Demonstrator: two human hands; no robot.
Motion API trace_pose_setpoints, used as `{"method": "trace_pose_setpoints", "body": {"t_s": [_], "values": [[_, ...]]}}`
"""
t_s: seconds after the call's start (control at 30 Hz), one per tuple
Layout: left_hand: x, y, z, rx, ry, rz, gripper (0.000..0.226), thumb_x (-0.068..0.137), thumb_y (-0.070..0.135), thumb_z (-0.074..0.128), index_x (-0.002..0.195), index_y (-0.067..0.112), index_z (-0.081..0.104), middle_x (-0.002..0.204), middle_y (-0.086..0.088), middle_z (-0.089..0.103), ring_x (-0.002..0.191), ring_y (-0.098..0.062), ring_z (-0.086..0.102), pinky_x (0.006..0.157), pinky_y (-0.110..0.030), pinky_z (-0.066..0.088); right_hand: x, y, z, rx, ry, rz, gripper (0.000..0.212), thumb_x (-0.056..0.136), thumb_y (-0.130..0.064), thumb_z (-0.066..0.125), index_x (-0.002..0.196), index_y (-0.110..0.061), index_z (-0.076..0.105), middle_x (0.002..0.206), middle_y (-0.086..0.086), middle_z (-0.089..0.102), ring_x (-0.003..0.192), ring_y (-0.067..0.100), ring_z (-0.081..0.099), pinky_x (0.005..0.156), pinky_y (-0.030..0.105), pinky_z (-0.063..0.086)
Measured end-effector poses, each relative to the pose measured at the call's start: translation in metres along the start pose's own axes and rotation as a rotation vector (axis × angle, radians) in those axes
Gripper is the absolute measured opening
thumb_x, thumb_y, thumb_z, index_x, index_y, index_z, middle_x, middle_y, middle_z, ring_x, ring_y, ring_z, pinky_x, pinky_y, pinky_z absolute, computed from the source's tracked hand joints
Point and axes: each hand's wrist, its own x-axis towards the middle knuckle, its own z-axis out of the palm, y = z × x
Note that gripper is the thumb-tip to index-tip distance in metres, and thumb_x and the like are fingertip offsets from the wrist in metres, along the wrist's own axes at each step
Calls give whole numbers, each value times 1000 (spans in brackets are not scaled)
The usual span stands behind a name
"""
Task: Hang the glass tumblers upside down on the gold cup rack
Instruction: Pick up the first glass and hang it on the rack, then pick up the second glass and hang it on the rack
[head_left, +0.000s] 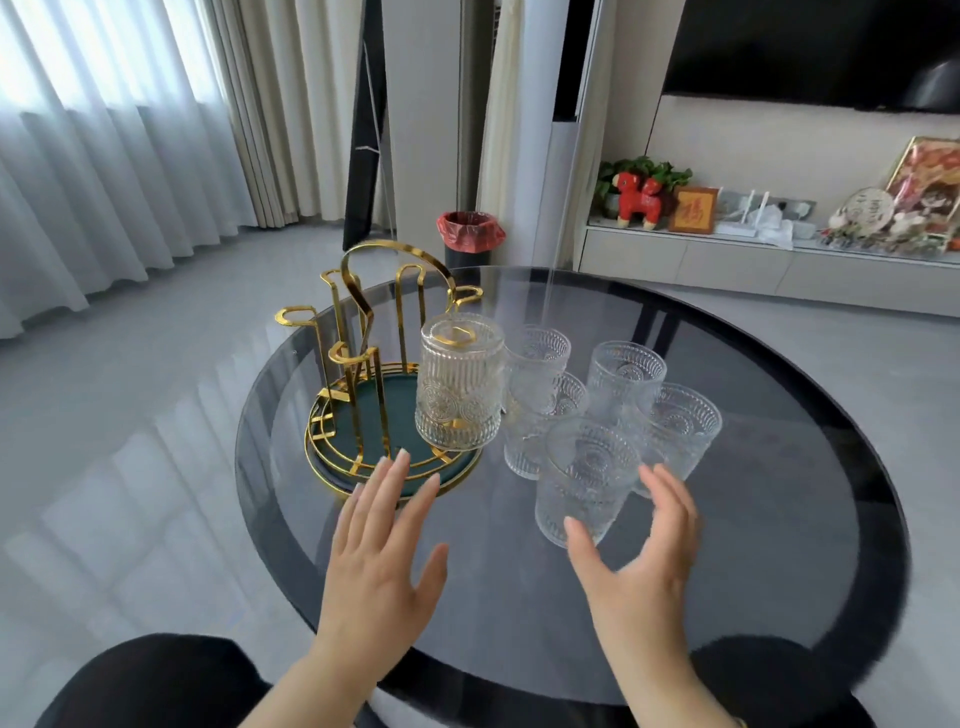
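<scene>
The gold cup rack (363, 332) stands on a dark green round tray at the left of the table. One embossed glass tumbler (460, 384) hangs upside down on its right-hand prong. Several more tumblers stand upright in a cluster to the right; the nearest tumbler (587, 478) is at the front. My right hand (644, 551) is open, fingers curved around that nearest tumbler's base, thumb on its left, barely touching or just short of it. My left hand (384, 545) hovers open, fingers spread, just in front of the tray's rim.
The round dark glass table (753, 519) has its near edge above my dark-clothed knees. Beyond it are a red-lined bin (470, 236) on the grey floor, curtains at the left, and a low cabinet with ornaments at the right.
</scene>
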Motion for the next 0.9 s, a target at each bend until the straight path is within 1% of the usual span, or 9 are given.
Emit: {"method": "trace_pose_setpoints", "body": {"t_s": [0.13, 0.27, 0.3, 0.4, 0.53, 0.63, 0.77, 0.83, 0.9], "values": [[0, 3, 2, 98, -232, -7, 73, 91, 55, 4, 118, 9, 55, 128, -18, 53, 128, -30, 31, 107, -24, 1, -10, 17, 5, 9, -169, 240, 92, 61, -17, 77, 135, -15, 22, 142, 8, 29, 131, 16, 22, 107, 28, 20], [2, 5, 5, 197, -349, -26, 76, 91, 55, 2, 113, 12, 61, 122, -16, 59, 115, -39, 49, 105, -25, 0, -5, 19, 11, -86, -260, 316, 105, 58, -28, 78, 138, -14, 12, 144, 10, 31, 130, 26, 29, 107, 36, 26], [0, 4, 8, 206, -345, -38, 71, 92, 55, 6, 115, 14, 59, 126, -14, 57, 120, -37, 44, 107, -26, -1, -4, 18, 13, -123, -264, 317, 106, 57, -30, 79, 138, -12, 12, 143, 11, 34, 128, 29, 33, 107, 38, 27], [-4, -4, 20, 269, -318, -64, 49, 91, 53, 28, 134, 30, 36, 148, 3, 29, 138, -19, 4, 107, -29, -13, -2, 16, 20, -203, -261, 360, 109, 58, -38, 76, 138, -13, 7, 139, 11, 40, 124, 28, 34, 108, 45, 24], [-7, -11, 30, 278, -329, -87, 49, 91, 53, 29, 136, 34, 27, 149, 11, 23, 139, -13, 1, 103, -29, -14, 0, 20, 26, -225, -202, 400, 102, 59, -41, 74, 135, -13, 13, 136, 9, 45, 125, 24, 34, 112, 40, 10], [-5, -12, 31, 281, -337, -89, 49, 91, 52, 30, 136, 34, 27, 149, 11, 23, 139, -13, 1, 103, -29, -14, 2, 22, 28, -224, -172, 398, 90, 59, -38, 75, 129, -11, 24, 130, 10, 52, 122, 25, 41, 111, 39, 8], [-6, -12, 30, 258, -340, -99, 49, 91, 52, 30, 136, 34, 28, 149, 10, 23, 139, -13, 2, 102, -29, -14, 3, 24, 27, -166, -165, 426, 84, 56, -33, 77, 124, -16, 32, 123, 10, 55, 114, 30, 43, 107, 45, 27], [-5, -11, 29, 236, -340, -106, 49, 91, 52, 32, 136, 33, 29, 149, 9, 24, 139, -14, 3, 102, -29, -13, 3, 25, 25, -111, -161, 417, 81, 55, -30, 78, 122, -21, 34, 121, 7, 55, 112, 31, 45, 96, 39, 39], [-5, -9, 25, 221, -353, -110, 49, 91, 50, 34, 136, 32, 29, 150, 9, 23, 139, -14, 3, 102, -28, -13, 2, 26, 22, -27, -163, 409, 80, 55, -27, 78, 121, -25, 34, 118, 2, 54, 110, 26, 48, 84, 30, 40]]}}
